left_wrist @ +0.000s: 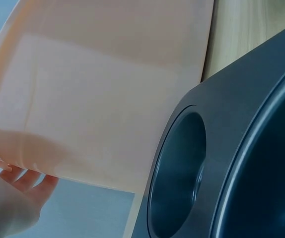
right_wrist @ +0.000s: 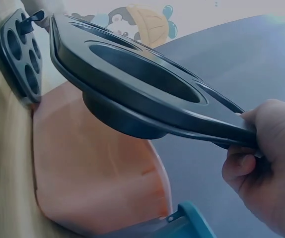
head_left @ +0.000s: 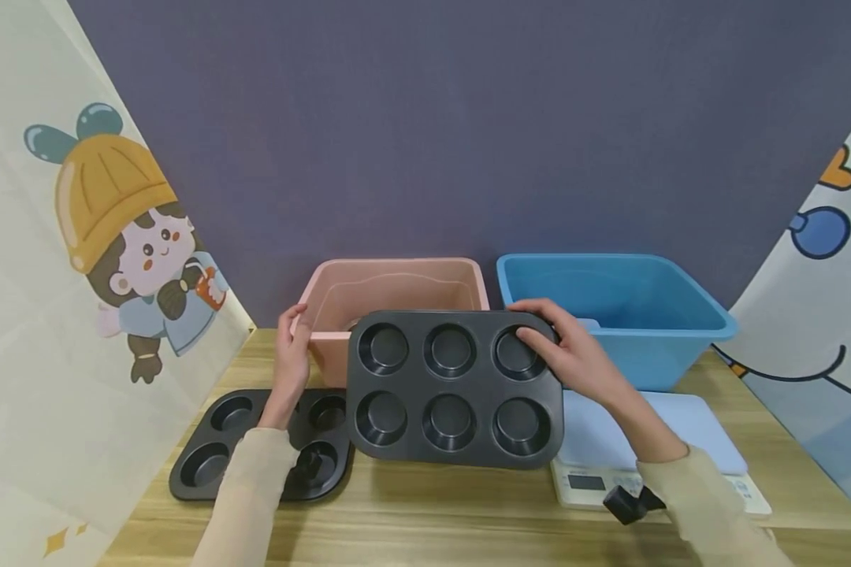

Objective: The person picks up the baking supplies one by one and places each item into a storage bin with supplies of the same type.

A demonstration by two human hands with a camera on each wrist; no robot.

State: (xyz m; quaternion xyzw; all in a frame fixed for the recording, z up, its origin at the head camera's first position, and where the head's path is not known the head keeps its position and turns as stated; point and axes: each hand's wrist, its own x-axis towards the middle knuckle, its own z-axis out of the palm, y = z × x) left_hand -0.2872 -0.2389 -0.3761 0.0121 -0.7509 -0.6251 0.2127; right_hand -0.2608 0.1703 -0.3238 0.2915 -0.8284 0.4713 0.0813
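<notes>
One tray [head_left: 448,386], pinched only at two o'clock by right hand [head_left: 574,353], may tip, I fear; left hand [head_left: 293,353] grips pink bin [head_left: 330,361].

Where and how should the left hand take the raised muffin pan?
Probably bring the left hand in from the left and pinch the raised muffin pan by its flat left rim, front to back. That edge is free, cups protrude behind, and the right hand grips the right end.
</notes>
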